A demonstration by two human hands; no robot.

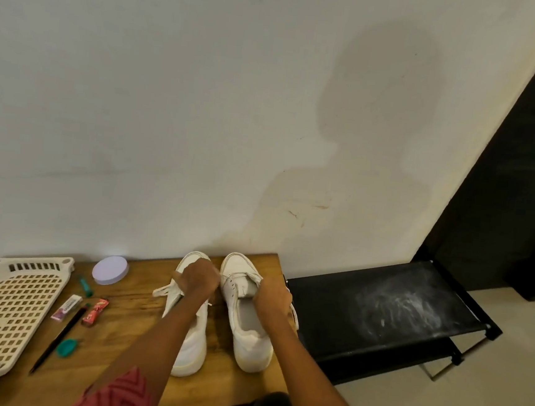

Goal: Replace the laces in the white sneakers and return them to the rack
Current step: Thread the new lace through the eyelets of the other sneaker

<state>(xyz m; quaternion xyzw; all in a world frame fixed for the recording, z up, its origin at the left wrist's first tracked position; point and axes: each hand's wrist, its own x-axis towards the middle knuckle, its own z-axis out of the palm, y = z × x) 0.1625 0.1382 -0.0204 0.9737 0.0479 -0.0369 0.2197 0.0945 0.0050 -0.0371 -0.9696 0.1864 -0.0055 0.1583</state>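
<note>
Closest to the lens was your red patterned sleeve (120, 394) at the bottom edge, with both forearms reaching out over the wooden tabletop (135, 372). Your left hand (197, 280) sat on top of the left sneaker (190, 341), fingers curled down over the lace area, and a loose white lace end (162, 290) spilled out to the side of it. Whether you were actually pinching that lace, I honestly couldn't tell; the back of your hand covered it. Your right hand (273, 297) was curled at the outer edge of the right sneaker (249, 324), and it looked like it was gripping the lace (295, 315) that trailed down off that side.

Both sneakers stood side by side, toes toward the wall, near the right end of the tabletop. The black rack (379, 309) was just beside it, top shelf dusty.

My read: you were in the lacing step itself, working both shoes at the eyelets, nowhere near the put-back part yet. The next move probably called for a proper pinch on a lace tip and a steady hold on the shoe so it didn't slide.

Off to the left lay a perforated cream tray (8, 306), a lilac lid (110, 270), a black pencil (57, 340) and some small wrappers.
</note>
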